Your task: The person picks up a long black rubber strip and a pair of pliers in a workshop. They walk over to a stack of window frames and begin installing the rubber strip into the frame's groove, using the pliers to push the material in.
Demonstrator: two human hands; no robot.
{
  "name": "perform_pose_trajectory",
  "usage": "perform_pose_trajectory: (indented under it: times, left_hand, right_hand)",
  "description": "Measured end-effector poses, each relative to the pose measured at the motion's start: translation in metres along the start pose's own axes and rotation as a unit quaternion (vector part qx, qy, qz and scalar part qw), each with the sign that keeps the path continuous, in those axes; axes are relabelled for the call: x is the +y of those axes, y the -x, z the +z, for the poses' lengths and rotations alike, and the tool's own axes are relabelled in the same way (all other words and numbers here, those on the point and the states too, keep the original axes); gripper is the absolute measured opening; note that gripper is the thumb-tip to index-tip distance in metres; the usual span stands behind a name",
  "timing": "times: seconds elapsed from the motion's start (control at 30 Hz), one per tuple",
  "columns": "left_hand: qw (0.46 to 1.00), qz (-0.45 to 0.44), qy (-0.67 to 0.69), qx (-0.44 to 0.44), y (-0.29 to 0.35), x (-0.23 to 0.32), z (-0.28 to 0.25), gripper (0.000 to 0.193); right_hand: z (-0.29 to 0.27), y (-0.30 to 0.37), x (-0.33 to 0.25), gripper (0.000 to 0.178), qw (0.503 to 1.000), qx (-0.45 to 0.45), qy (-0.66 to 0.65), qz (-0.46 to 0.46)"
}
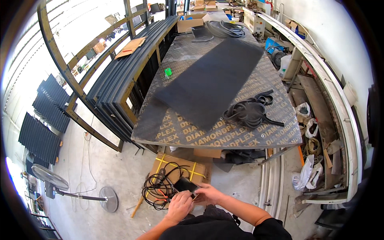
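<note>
A smartphone (185,184) with a dark screen is held low in front of my body, short of the table's near edge. My right hand (210,194) grips its right side. My left hand (181,205) is closed against its near edge, with the fingertips partly hidden. Just beyond the phone, a cardboard box (173,159) with yellow straps lies on the floor. A tangled black cable (151,186) rests over the box's left part, and an orange-handled tool (162,193) lies among its loops.
On the patterned table (188,138) lie a large black sheet (212,82), black rubber strips (249,112) and a green roll (168,72). Stacked dark frames (120,90) line its left side. A pedestal fan (50,180) lies at lower left; bags (306,172) sit by the right rack.
</note>
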State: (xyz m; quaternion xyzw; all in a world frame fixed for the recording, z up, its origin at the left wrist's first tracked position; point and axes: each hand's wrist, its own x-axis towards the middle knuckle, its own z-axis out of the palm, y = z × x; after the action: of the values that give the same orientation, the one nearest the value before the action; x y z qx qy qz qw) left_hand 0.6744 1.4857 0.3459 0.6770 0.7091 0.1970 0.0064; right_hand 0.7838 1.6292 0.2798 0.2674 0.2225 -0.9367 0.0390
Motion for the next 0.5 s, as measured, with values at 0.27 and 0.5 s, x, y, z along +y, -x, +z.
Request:
perform_pose_trajectory:
  times: [0.27,0.5]
  left_hand:
    - [0.987,-0.16,0.025,0.014,0.009,0.005,0.005,0.035]
    - [0.958,-0.283,0.024,-0.051,0.044,0.007,0.008,0.034]
  right_hand:
    - [-0.031,-0.029,-0.088,0.059,0.967,0.015,-0.052,-0.247]
    - [-0.066,-0.115,-0.159,0.051,0.943,0.163,-0.072,-0.28]
